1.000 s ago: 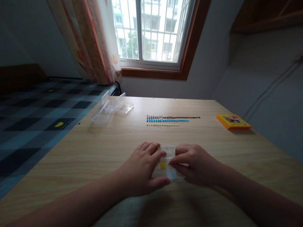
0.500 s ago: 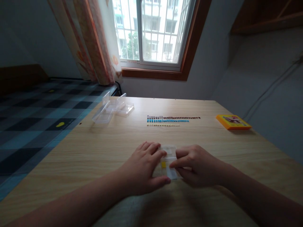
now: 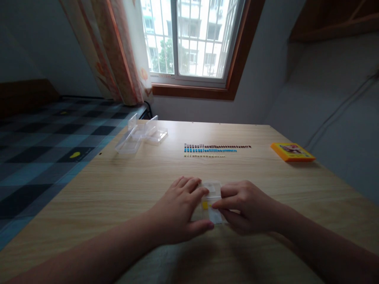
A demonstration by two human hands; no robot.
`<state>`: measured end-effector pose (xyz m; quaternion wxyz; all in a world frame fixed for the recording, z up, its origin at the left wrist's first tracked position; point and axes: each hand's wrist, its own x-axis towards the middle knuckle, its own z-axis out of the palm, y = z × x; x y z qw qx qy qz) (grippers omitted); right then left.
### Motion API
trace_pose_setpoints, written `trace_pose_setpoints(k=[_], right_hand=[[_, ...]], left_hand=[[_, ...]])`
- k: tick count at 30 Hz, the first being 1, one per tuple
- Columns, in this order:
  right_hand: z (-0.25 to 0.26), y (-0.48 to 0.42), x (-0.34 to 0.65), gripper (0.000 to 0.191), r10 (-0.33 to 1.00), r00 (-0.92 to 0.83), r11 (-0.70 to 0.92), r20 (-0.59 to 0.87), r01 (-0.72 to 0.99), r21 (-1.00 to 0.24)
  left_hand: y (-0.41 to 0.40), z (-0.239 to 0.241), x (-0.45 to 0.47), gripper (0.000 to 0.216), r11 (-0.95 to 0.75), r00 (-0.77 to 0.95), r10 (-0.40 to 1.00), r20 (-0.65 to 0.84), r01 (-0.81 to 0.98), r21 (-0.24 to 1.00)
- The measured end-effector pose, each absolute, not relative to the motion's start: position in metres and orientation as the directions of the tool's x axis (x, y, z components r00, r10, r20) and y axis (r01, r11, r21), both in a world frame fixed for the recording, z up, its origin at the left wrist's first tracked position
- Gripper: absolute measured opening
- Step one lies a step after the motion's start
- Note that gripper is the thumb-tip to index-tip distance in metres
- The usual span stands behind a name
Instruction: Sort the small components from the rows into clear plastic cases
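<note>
A small clear plastic box (image 3: 215, 217) lies on the table between my hands, its lid tipped back on the far side. Yellow pieces (image 3: 205, 205) show in its left part. My left hand (image 3: 183, 209) braces the box, thumb at the near edge and fingers along the lid's left side. My right hand (image 3: 244, 207) reaches over the box from the right, fingers bent and closed. A tiny yellow spot shows by its fingertip; whether the fingers hold it is too small to tell.
Farther back on the wooden table (image 3: 133, 189) are rows of tiny dark red pieces (image 3: 225, 146), blue pieces (image 3: 210, 150) and pale yellow pieces (image 3: 204, 156). Open clear boxes (image 3: 128, 146) stand back left, an orange box (image 3: 293, 152) at right. A checked bed (image 3: 44, 157) adjoins the left.
A tiny yellow spot now shows at my right fingertips over the box. Both hands have barely moved; the view has shifted slightly.
</note>
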<state>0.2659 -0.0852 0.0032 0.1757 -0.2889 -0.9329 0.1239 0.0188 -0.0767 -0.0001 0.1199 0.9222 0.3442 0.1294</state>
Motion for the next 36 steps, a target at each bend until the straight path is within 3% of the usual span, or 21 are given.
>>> trace_pose_setpoints(k=[27,36], right_hand=[[0.0012,-0.083,0.2635,0.022,0.603,-0.765,0.774,0.225,0.494,-0.395],[-0.0001,-0.0861,0.2596,0.02,0.611,-0.759,0.782,0.225,0.536,-0.317]], left_hand=[[-0.0774,-0.0006,0.0183,0.063,-0.733,0.729,0.667,0.156,0.602,0.317],[-0.0773,-0.0012,0.018,0.063,-0.729,0.725,0.67,0.161,0.602,0.327]])
